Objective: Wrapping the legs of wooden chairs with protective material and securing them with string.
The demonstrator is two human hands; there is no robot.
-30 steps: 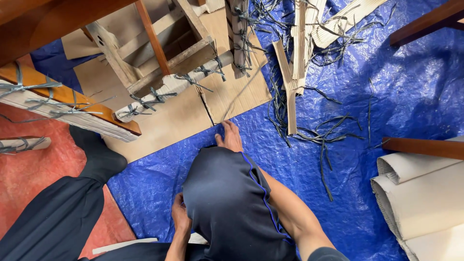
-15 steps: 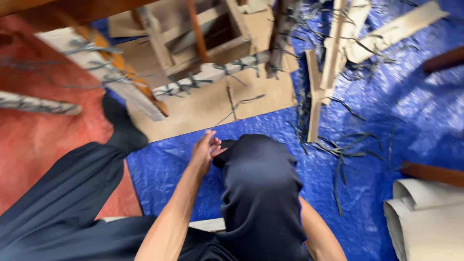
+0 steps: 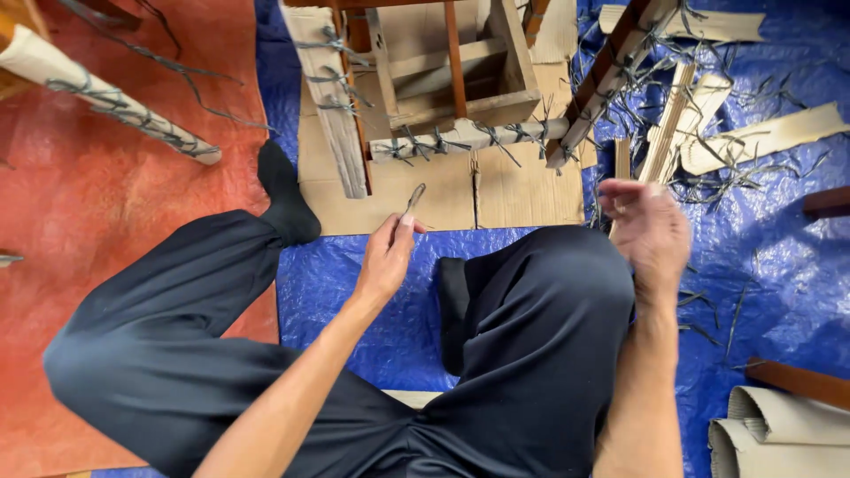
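- Dark, thin strip [image 3: 413, 196] now pinched upright in the fingers of the left hand [image 3: 382, 261], raised over the blue tarp [image 3: 354, 292]; a second ago that hand was down behind the knee.
- Right hand [image 3: 651, 232] has lifted off the tarp and is blurred; whether its fingers are open or closed, I cannot tell.
- Wooden frame [image 3: 443, 88], wrapped in cardboard strapped with dark ties, lies just ahead on a flat cardboard sheet [image 3: 496, 190].
- Rolled brown cardboard [image 3: 779, 434] at lower right; no labels visible.
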